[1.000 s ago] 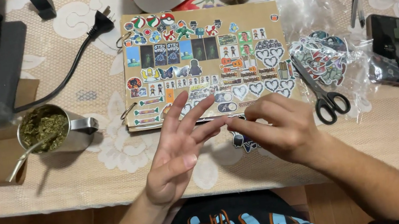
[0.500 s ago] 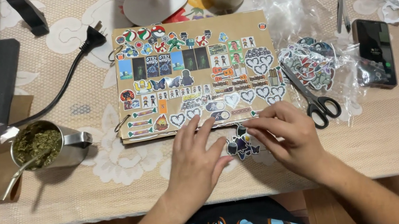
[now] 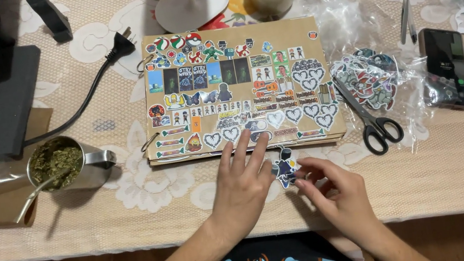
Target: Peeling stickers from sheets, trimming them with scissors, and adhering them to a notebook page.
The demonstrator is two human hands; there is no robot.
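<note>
Both hands have dropped off the sticker album [image 3: 237, 86] toward the table's front edge: left hand [image 3: 242, 186] flat, empty, right hand [image 3: 336, 190] now pinching the dark sticker [image 3: 284, 167] just below it, placement unfinished.

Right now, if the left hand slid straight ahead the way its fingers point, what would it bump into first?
Probably the brown sticker album: the left hand points up the table, and its fingertips already seem to reach the album's near edge.

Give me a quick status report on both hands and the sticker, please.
Left hand flat, fingertips on scrapbook edge. Right hand pinching small sticker on the tablecloth. Scissors lie apart to the right, not in the way.
</note>
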